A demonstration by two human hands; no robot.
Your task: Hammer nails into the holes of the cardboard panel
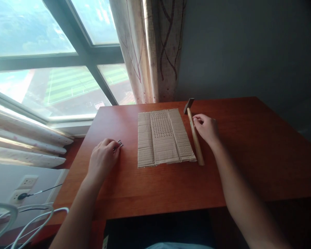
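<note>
A flat piece of cardboard (163,138) with a grid of small holes lies in the middle of a reddish wooden table (248,152). A hammer (194,133) with a wooden handle and dark head lies along the cardboard's right edge. My right hand (206,128) rests beside the handle, fingers curled, touching or nearly touching it. My left hand (103,159) lies on the table left of the cardboard, fingers closed on a small bunch of metal nails (118,144) that stick out at the fingertips.
A large window (54,69) and a patterned curtain (155,52) stand behind the table. A grey wall is at the right. Wall sockets with a plugged cable (26,193) and white cables (28,221) are at the lower left.
</note>
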